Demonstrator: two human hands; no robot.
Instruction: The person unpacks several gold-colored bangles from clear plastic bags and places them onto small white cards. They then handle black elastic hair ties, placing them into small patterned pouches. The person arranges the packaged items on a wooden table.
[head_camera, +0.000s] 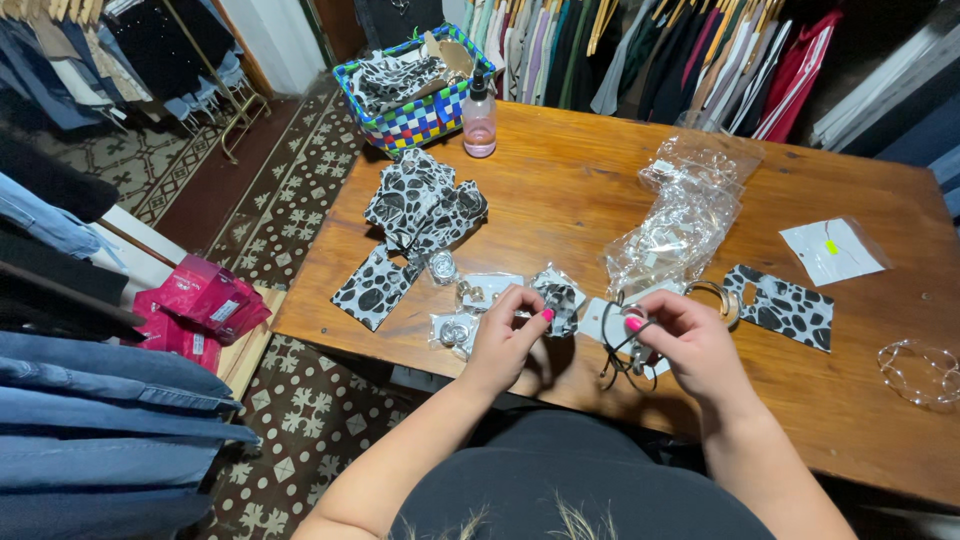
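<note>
My left hand (505, 340) pinches a small black-and-white spotted pouch (560, 297) at the table's near edge. My right hand (690, 345) holds a black cord (618, 355) with a small piece on it, next to a white card (598, 318). Small clear packets of jewellery (470, 292) lie just left of my left hand. A gold bangle (722, 298) rests beside my right hand, against a spotted card (785, 305).
On the wooden table (560, 170) lie a heap of spotted pouches (420, 205), crumpled clear bags (680, 225), a pink spray bottle (480, 115), a chequered woven basket (415, 95), a white packet (830, 250) and a clear bracelet (920, 370). Clothes racks surround the table; pink packages (200, 300) sit at the left.
</note>
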